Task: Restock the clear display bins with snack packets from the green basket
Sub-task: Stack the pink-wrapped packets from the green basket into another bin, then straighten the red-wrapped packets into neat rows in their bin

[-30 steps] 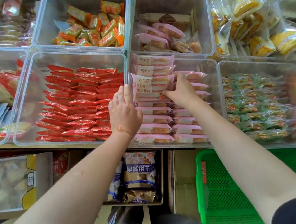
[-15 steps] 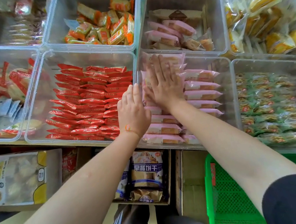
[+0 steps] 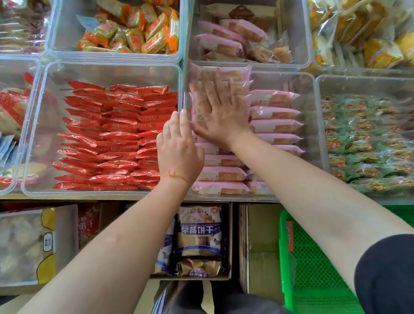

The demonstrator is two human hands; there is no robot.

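The right hand [image 3: 217,114] presses flat, fingers spread, on the pink packets [image 3: 274,124] in their clear bin [image 3: 310,106], while the left hand [image 3: 177,147] rests open-fingered against its wall.

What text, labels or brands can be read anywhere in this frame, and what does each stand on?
"早餐饼干": on the blue-and-white biscuit bag in the cardboard box under the shelf.
Too blurred or small to read: print on the pink snack packets, red snack packets, orange snack packets, the white-and-yellow carton, and the red tag on the green plastic basket.
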